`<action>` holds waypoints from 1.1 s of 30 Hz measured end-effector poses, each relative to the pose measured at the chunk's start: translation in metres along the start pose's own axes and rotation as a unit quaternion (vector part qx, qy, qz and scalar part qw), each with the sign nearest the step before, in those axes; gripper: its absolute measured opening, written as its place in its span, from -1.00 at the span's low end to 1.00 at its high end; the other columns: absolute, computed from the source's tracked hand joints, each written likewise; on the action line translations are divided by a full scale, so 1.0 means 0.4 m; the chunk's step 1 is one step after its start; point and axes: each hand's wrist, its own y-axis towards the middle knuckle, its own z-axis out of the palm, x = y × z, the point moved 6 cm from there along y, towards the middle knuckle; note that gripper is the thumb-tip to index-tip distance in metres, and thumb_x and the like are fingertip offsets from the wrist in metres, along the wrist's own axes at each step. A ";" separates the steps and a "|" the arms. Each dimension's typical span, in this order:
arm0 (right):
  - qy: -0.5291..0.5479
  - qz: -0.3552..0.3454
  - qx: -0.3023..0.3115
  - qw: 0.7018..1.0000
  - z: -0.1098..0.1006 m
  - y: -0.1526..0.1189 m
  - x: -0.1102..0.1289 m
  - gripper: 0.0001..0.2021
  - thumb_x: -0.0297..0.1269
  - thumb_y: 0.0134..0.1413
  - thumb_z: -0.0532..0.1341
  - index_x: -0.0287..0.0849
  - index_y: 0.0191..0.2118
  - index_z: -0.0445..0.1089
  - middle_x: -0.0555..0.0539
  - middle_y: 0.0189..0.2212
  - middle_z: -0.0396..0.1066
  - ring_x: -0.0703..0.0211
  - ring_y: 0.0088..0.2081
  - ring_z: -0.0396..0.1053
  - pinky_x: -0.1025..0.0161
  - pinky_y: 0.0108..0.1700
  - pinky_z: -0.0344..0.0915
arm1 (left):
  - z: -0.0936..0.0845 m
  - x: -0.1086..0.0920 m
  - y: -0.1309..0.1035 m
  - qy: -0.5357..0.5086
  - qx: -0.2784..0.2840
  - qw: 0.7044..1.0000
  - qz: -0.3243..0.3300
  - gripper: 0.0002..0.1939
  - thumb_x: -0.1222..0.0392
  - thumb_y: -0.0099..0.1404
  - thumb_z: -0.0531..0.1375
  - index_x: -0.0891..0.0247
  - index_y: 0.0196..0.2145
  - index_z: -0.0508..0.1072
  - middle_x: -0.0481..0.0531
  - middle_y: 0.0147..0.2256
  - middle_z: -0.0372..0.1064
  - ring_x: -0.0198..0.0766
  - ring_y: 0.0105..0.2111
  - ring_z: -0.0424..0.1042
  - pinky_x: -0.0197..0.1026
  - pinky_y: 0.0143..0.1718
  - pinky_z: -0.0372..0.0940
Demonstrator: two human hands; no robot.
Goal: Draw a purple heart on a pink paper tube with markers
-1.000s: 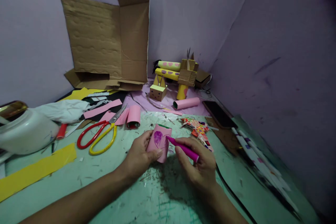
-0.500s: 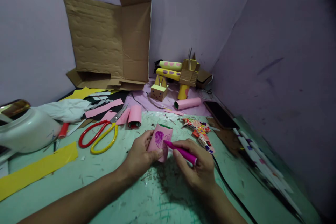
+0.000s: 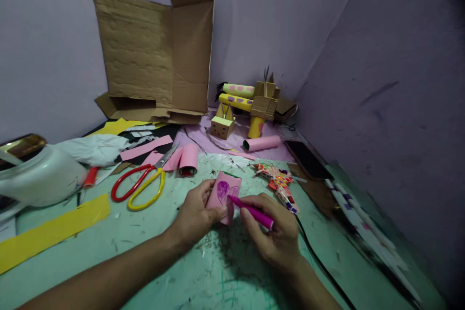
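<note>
While the L hand point(image 3: 196, 207) gripped the tilted pink tube point(image 3: 225, 207) above the surface point(image 3: 181, 281), fingers closed, the R hand point(image 3: 276, 230) pinched the marker point(image 3: 260, 218), tip near the heart's point(image 3: 223, 192) middle. Step: prob. colouring; next stroke seemingly needed steady tube & light pressure.

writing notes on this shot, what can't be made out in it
- Head view: the left palm, hidden behind its own fingers and the pink tube
- Head view: the phone's screen content, too dark to read
- Head view: the full white pot, cut off by the left edge
- Head view: writing on the white strips, blurred
</note>
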 end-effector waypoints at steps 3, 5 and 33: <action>0.007 -0.007 0.019 1.000 0.005 -0.001 0.002 -0.86 -0.49 0.07 0.18 -0.23 -0.23 0.43 -0.04 -0.49 0.44 0.23 -0.49 0.38 0.30 -0.45 0.28 | -0.001 0.001 0.000 0.000 -0.001 1.000 -0.003 -0.50 0.31 -0.15 0.31 0.34 -0.19 0.35 0.08 -0.30 0.44 -0.09 -0.26 0.42 -0.16 -0.26 0.30; 0.000 0.006 -0.012 1.000 -0.005 -0.002 -0.003 -0.86 -0.49 0.08 0.17 -0.23 -0.23 0.42 -0.04 -0.49 0.43 0.23 -0.48 0.38 0.30 -0.44 0.28 | -0.002 -0.001 0.000 0.005 -0.002 1.000 0.002 -0.49 0.32 -0.16 0.31 0.36 -0.17 0.35 0.09 -0.28 0.44 -0.09 -0.23 0.42 -0.15 -0.22 0.30; 0.009 0.010 0.000 1.000 -0.004 -0.006 -0.009 -0.84 -0.49 0.10 0.17 -0.19 -0.20 0.41 -0.03 -0.44 0.44 0.23 -0.44 0.40 0.31 -0.40 0.30 | -0.003 0.003 -0.001 -0.004 -0.004 1.000 0.001 -0.51 0.32 -0.17 0.32 0.36 -0.21 0.37 0.07 -0.31 0.43 -0.09 -0.25 0.43 -0.15 -0.25 0.31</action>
